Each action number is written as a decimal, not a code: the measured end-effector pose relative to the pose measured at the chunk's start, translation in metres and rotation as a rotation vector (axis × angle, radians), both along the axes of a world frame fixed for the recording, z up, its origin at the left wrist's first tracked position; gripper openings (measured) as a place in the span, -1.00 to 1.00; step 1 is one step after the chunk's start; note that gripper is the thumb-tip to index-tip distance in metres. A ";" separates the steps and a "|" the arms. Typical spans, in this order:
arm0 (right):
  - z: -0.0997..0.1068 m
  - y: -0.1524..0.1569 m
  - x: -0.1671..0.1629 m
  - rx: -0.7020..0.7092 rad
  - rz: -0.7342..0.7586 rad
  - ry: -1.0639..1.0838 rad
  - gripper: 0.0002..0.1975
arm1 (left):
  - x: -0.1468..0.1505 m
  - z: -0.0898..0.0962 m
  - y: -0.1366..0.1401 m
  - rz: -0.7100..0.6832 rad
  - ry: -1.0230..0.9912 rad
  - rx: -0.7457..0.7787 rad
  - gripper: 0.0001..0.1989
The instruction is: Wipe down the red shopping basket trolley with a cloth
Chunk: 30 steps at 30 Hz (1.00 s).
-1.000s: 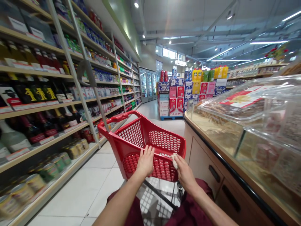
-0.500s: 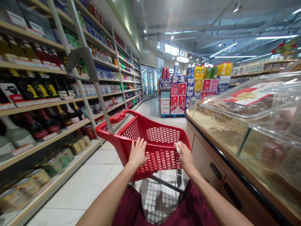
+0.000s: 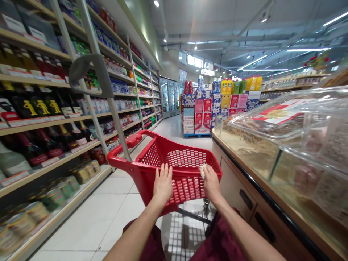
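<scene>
A red plastic shopping cart (image 3: pixel 146 181) with perforated basket walls stands side-on before me. My left hand (image 3: pixel 163 185) lies on the near rim of its basket, fingers stretched forward and holding nothing. Farther right along that rim, my right hand (image 3: pixel 212 183) is closed on a crumpled white cloth (image 3: pixel 202 170), which touches the rim. Part of the cloth is hidden under the fingers. On the cart's left side rises a metal pole (image 3: pixel 116 116) with a grey loop handle (image 3: pixel 104 78).
Shelves (image 3: pixel 49 121) of bottles and cans run along the left. Close on the right is a wooden counter (image 3: pixel 233 181) with glass sides and clear plastic packages (image 3: pixel 272 112). Stacked drink cartons (image 3: pixel 202 112) stand on a blue pallet (image 3: pixel 197 136) ahead, with glass-door fridges (image 3: pixel 170 96) beyond.
My right hand and the cloth have slid a little left along the rim, away from the basket's right corner. My left hand has shifted slightly right. The view has turned slightly.
</scene>
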State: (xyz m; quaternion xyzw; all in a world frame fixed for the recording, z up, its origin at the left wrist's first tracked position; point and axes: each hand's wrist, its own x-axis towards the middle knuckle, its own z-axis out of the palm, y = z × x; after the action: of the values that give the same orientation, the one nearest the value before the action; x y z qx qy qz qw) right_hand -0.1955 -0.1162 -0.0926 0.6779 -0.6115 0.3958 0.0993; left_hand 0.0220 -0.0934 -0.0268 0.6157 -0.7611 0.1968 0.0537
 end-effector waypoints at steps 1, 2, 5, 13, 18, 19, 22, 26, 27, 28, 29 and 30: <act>0.000 -0.001 0.012 -0.008 0.050 0.023 -0.51 | -0.001 0.001 0.000 -0.002 -0.004 0.004 -0.37; 0.000 -0.002 0.022 -0.019 0.094 0.048 -0.48 | -0.001 0.002 0.001 -0.007 -0.009 0.009 -0.37; -0.001 -0.004 0.019 -0.042 0.141 0.106 -0.44 | 0.000 0.005 0.003 -0.016 -0.021 0.021 -0.38; -0.007 -0.004 -0.022 -0.065 -0.047 0.047 -0.52 | -0.012 0.003 0.008 -0.026 0.011 0.002 -0.37; -0.003 -0.005 0.018 -0.103 0.139 0.117 -0.47 | -0.008 0.007 0.009 -0.080 0.002 0.006 -0.39; -0.003 -0.005 0.010 -0.105 0.130 0.111 -0.47 | -0.004 0.008 0.008 -0.082 0.004 0.005 -0.39; -0.006 -0.005 -0.026 -0.113 0.001 0.047 -0.50 | 0.010 0.012 0.006 -0.065 0.005 -0.029 -0.38; -0.006 -0.008 -0.021 -0.134 -0.040 0.033 -0.52 | 0.017 0.011 0.003 -0.054 -0.013 -0.068 -0.40; -0.005 -0.008 -0.007 -0.139 0.000 0.051 -0.50 | 0.017 0.010 0.003 -0.052 -0.015 -0.071 -0.41; -0.004 -0.009 0.007 -0.147 0.047 0.071 -0.49 | 0.017 0.010 0.002 -0.051 -0.018 -0.070 -0.41; -0.003 -0.009 0.021 -0.158 0.094 0.088 -0.48 | 0.017 0.010 0.003 -0.051 -0.022 -0.066 -0.41; -0.002 -0.009 0.030 -0.166 0.138 0.104 -0.47 | 0.017 0.010 0.003 -0.049 -0.025 -0.058 -0.41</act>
State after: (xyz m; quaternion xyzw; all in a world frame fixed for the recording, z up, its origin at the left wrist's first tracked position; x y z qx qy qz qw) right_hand -0.1654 -0.1255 -0.0947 0.7277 -0.5224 0.4150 0.1592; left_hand 0.0392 -0.0901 -0.0163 0.5927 -0.7705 0.2251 0.0668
